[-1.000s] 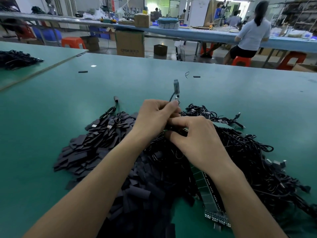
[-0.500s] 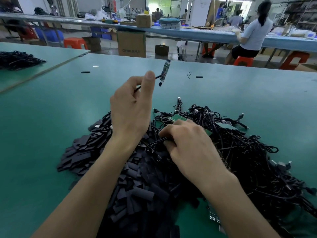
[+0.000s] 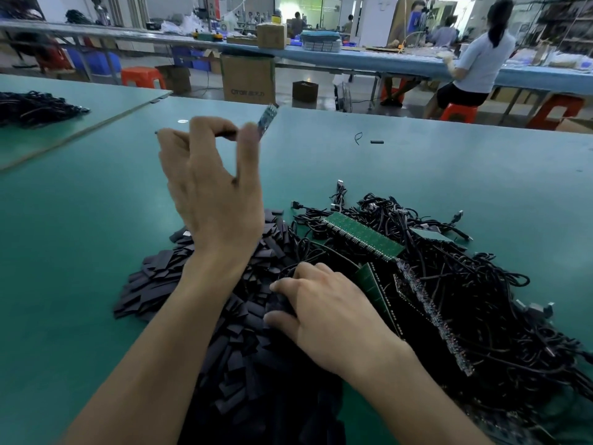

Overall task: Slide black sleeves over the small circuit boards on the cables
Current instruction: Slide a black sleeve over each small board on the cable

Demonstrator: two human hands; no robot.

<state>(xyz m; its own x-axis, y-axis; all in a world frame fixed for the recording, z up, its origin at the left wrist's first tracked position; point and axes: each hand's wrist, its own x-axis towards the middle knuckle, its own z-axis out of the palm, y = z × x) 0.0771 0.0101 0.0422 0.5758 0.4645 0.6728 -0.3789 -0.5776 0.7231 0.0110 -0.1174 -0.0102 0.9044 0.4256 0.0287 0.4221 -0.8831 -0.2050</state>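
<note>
My left hand (image 3: 211, 191) is raised above the green table (image 3: 80, 239) and pinches a thin black cable between thumb and forefinger. A small blue circuit board (image 3: 267, 118) sticks up from the cable's end beside my thumb. My right hand (image 3: 324, 313) lies low on the pile of flat black sleeves (image 3: 244, 348), and its thumb and fingers pinch one sleeve at the pile's edge. To the right lies a tangled heap of black cables (image 3: 465, 300) with green board strips (image 3: 362, 236) on it.
A second cable heap (image 3: 35, 107) sits on the neighbouring table at far left. A loose sleeve (image 3: 377, 141) and a wire scrap (image 3: 357, 138) lie farther back. Beyond the table's far edge are cardboard boxes (image 3: 248, 78), red stools and a seated person (image 3: 475, 69).
My left hand has lifted the cable and its board out of the heap and carried it up and to the left. My right hand has dropped onto the sleeve pile.
</note>
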